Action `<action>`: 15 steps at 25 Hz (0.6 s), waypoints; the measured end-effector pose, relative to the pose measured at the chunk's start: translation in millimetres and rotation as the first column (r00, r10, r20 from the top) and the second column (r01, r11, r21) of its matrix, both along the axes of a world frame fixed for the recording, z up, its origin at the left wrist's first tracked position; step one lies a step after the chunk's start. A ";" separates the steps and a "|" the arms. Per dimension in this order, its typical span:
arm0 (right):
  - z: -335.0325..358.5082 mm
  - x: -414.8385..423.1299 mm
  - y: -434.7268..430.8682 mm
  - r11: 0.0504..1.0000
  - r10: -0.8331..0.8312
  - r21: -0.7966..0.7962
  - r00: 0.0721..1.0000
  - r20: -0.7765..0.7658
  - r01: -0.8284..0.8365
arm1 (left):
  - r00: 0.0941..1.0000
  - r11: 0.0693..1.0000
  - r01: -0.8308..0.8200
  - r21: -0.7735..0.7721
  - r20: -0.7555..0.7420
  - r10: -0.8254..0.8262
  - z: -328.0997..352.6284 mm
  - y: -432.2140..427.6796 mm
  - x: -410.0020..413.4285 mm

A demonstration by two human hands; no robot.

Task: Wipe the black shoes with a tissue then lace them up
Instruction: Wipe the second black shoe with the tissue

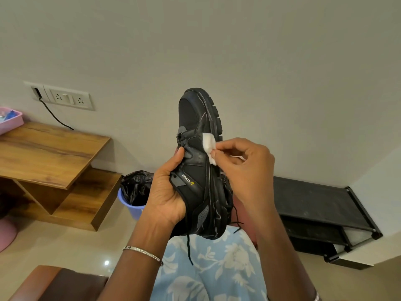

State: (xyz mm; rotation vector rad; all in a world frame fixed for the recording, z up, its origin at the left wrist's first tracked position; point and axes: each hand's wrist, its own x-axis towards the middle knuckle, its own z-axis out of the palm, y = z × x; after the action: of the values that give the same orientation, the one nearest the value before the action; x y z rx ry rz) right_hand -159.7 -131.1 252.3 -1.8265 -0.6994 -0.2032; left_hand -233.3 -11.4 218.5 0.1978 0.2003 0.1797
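A black shoe [198, 135] is held up in front of me, toe pointing away and its side turned toward me. My left hand [167, 190] grips it around the heel and collar, thumb up by the lace eyelets. My right hand [243, 168] pinches a small folded white tissue [210, 146] against the shoe's side, close to the sole edge. Loose black laces [189, 248] dangle below the shoe over my lap. Part of a second black shoe [227, 192] shows behind the first, mostly hidden by it and by my right hand.
A wooden table with a lower shelf [50, 153] stands at left, a pink tray [10, 119] on it. A blue bin lined with a black bag [132, 192] sits on the floor beside it. A black shoe rack [321, 213] runs along the right wall.
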 end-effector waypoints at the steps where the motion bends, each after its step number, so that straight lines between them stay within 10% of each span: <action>1: -3.0 -0.9 0.5 1.000 0.004 0.022 1.000 0.000 -0.004 | 1.000 1.000 -0.011 0.009 -0.006 0.011 -0.5 0.6 -0.5; 8: -2.9 6.6 -31.7 0.731 0.376 -0.501 0.886 -0.272 -0.464 | 0.999 0.997 -0.029 0.066 -0.032 0.031 -5.9 8.0 2.1; 12: -4.0 13.8 -14.9 0.979 0.082 -0.197 0.990 0.114 -0.059 | 1.000 0.999 -0.021 0.029 -0.018 0.022 -6.1 0.9 7.4; 15: -19.4 13.1 -10.3 0.990 0.115 -0.087 0.989 0.098 -0.107 | 0.998 0.998 -0.026 0.064 -0.053 0.030 -4.1 3.1 4.3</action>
State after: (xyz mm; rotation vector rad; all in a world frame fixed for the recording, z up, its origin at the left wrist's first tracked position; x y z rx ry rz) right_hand -146.7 -141.4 232.8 -1.8585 -0.8906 -0.1983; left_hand -229.0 -8.3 214.4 0.2632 0.2508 0.2088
